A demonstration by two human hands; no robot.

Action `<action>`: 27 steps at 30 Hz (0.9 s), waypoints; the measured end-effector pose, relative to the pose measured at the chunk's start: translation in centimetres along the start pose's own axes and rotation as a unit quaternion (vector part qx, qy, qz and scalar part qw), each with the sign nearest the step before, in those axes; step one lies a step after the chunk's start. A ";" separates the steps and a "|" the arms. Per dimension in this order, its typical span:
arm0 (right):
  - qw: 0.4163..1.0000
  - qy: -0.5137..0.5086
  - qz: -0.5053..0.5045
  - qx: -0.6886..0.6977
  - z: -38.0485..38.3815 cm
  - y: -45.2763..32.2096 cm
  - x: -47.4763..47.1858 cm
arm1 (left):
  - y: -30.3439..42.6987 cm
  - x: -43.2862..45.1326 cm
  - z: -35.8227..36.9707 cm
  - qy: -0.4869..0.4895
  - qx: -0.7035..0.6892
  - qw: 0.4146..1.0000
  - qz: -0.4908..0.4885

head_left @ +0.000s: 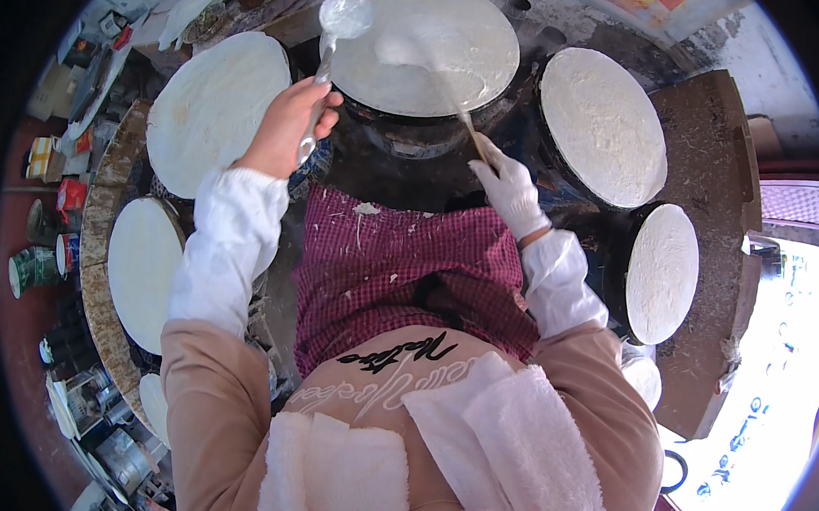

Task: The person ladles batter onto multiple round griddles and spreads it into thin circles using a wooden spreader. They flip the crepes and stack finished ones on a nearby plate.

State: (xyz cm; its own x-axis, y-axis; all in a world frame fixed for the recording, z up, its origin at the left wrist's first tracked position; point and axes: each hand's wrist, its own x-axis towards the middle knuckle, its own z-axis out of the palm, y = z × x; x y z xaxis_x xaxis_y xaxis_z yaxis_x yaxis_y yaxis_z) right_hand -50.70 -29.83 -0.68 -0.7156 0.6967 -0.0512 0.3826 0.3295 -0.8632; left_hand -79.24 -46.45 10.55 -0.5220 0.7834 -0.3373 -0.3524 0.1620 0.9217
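Note:
My bare left hand (288, 123) grips the handle of a metal ladle (347, 14). The ladle's bowl, coated with pale batter, is raised over the left edge of the round griddle straight ahead. A white knit glove covers my right hand (512, 188), which is closed around the thin wooden handle of a spreading tool (475, 134). Motion blurs that tool's far end, over the same griddle. A white layer of batter (383, 83) coats the griddle, with a wet ridge towards its right side. Steam or blur hides part of its middle.
Coated round griddles curve around me: upper left (217, 113), lower left (145, 271), upper right (603, 127) and lower right (662, 273). Brown board (704, 268) borders the right side. A worn curved ledge (104, 256) runs along the left, with tins and pots beyond. A checked apron (409, 255) covers my lap.

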 end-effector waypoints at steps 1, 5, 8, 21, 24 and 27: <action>0.998 0.062 0.007 0.030 1.2 1.2 -0.5 | -0.6 1.4 0.4 -0.008 0.007 1.000 0.000; 0.954 0.090 0.150 0.244 6.4 -1.5 -0.7 | -4.1 2.7 2.4 0.005 0.019 1.000 -0.016; 0.951 0.034 0.133 0.278 10.8 -3.3 1.8 | -5.8 0.9 4.7 0.026 -0.027 0.999 -0.023; 0.979 0.175 -0.054 -0.094 3.4 -4.4 10.1 | -0.8 -0.1 0.2 -0.100 -0.320 0.942 -0.003; 0.969 0.031 0.044 -0.243 4.9 -4.0 6.4 | 3.0 -3.1 1.4 -0.101 -0.279 0.954 0.050; 0.975 -0.077 -0.044 -0.202 4.4 -5.5 1.3 | 3.5 -5.5 0.9 -0.063 -0.246 0.965 0.062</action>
State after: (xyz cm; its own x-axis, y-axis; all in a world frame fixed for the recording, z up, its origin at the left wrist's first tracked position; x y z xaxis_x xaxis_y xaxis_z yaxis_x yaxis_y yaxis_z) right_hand -56.29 -33.58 1.73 -0.8231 0.5610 -0.0879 0.4931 0.6294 -0.6005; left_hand -76.93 -49.60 15.84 -0.4969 0.8498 -0.1756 -0.6357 -0.2187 0.7404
